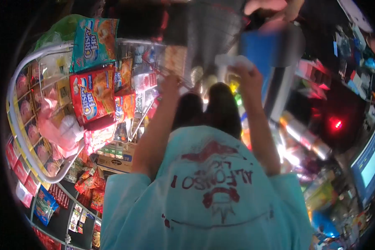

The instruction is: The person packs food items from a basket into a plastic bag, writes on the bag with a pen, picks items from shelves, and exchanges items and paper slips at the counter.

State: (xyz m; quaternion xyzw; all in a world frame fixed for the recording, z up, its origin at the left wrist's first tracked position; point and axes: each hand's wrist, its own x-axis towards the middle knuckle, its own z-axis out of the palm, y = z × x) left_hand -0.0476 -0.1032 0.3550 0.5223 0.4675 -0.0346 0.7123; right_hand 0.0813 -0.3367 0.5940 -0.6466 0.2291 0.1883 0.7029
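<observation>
My right hand (246, 77) is raised in front of me on the right, its fingers closed on a whitish, blurred item (233, 61). On the left, my left hand (171, 83) hangs near a wire rack, smeared by motion, so its fingers cannot be made out. Close to it are a pink and white packet (145, 82) and a tan packet (176, 58). A blurred blue object (260, 52) stands just beyond my right hand.
Crispy Fry packets, teal (95, 43) and red (92, 95), hang on the left beside a curved rack rail (12, 104). Another person's hand (279, 12) shows at the top right. A lit screen (371, 164) stands at the far right.
</observation>
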